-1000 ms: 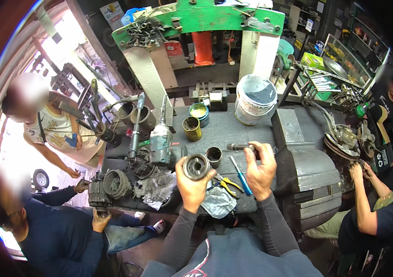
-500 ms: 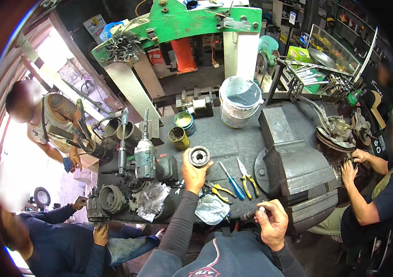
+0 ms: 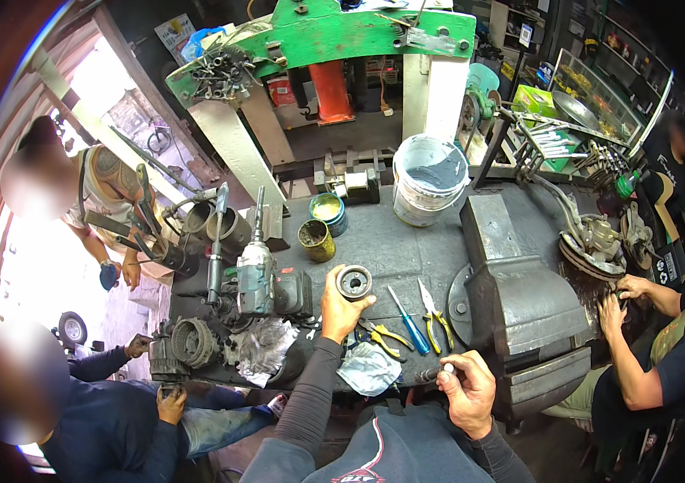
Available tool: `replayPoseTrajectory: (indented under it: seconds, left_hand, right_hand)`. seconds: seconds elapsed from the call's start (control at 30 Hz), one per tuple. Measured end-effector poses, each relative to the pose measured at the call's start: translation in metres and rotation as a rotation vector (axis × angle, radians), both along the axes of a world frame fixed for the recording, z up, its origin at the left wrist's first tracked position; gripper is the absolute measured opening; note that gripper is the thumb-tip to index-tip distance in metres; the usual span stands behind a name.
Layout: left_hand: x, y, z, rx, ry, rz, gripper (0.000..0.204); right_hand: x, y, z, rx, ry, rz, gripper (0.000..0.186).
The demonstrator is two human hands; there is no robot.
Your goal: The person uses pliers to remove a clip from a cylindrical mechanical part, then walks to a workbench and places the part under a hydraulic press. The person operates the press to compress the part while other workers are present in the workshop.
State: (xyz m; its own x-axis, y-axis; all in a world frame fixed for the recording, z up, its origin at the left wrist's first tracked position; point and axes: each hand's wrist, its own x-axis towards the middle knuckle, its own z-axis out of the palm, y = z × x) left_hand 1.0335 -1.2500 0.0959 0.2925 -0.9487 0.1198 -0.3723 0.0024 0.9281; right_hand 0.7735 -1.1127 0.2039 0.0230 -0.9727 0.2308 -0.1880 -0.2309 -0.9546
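My left hand (image 3: 336,315) grips a round, cup-like metal part (image 3: 353,282) with a hole in its middle, its open face upward, above the bench. At the bench's near edge my right hand (image 3: 471,393) is closed around a small dark rod-like piece (image 3: 430,375); a white tip shows by the thumb, and the exact kind is unclear. Between the hands lie a yellow-handled pair of pliers (image 3: 389,341), a blue-handled screwdriver (image 3: 409,320) and yellow-and-black long-nose pliers (image 3: 432,316). A crumpled pale rag (image 3: 368,369) rests beside my left forearm.
A large bench vise (image 3: 531,282) stands to the right. Behind are a white bucket (image 3: 429,193), a yellow can (image 3: 316,241) and a blue can (image 3: 329,213). An impact wrench (image 3: 256,278) and a ring-shaped casting (image 3: 194,344) sit left. Co-workers are on both sides.
The whole view has shifted slightly, so the bench appears a little further right. Both hands keep their grips; my right hand sits slightly closer to my left.
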Motion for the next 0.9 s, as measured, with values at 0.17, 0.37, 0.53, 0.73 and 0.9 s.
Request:
replayPoseTrajectory:
  seconds: [0.17,0.37,0.53,0.73,0.9]
  left_hand:
    - [0.002,-0.004,-0.006,0.051,0.024,-0.024,0.083]
    - [-0.005,-0.002,-0.006,0.003,0.031,-0.031,0.085]
    - [-0.014,-0.013,-0.041,-0.141,0.102,0.049,0.079]
    - [-0.026,-0.002,-0.041,-0.190,0.089,0.126,0.070]
    - [-0.041,0.055,0.021,-0.248,-0.014,0.000,0.070]
  right_hand:
    - [0.003,-0.006,0.001,0.038,-0.039,0.004,0.020]
    - [0.000,-0.009,-0.005,0.059,-0.001,0.014,0.018]
    - [0.018,-0.020,0.007,0.116,-0.143,0.040,0.018]
    - [0.033,-0.033,0.024,0.023,-0.221,0.078,0.022]
    - [0.025,-0.026,0.050,-0.055,-0.234,0.065,0.025]
